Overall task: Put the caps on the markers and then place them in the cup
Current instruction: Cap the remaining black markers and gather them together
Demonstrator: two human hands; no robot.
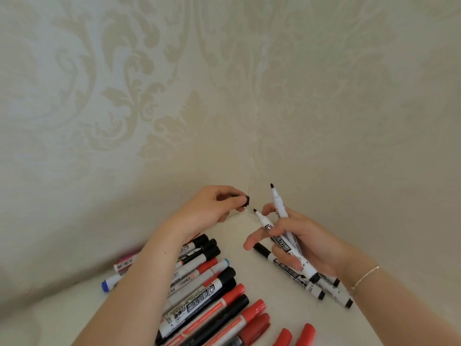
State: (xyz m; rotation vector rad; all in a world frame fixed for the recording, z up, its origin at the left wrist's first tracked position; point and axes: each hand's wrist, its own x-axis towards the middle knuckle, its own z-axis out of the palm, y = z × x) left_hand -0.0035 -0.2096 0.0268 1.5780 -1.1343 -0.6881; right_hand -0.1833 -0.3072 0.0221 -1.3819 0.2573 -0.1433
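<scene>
My left hand [212,206] pinches a small black cap [246,201] between thumb and fingertips, close to the wall corner. My right hand [304,242] grips several white markers at once. Two of them are uncapped: one uncapped marker [262,219] points its black tip toward the cap, a short gap away, and the other uncapped marker [277,198] sticks up higher. A capped black marker [264,253] lies lowest in the same hand. No cup is in view.
A row of capped markers [207,290], black, red and blue, lies on the white tabletop [239,236] under my left forearm. Two red caps [295,337] rest at the bottom edge. Patterned walls meet in a corner just behind my hands.
</scene>
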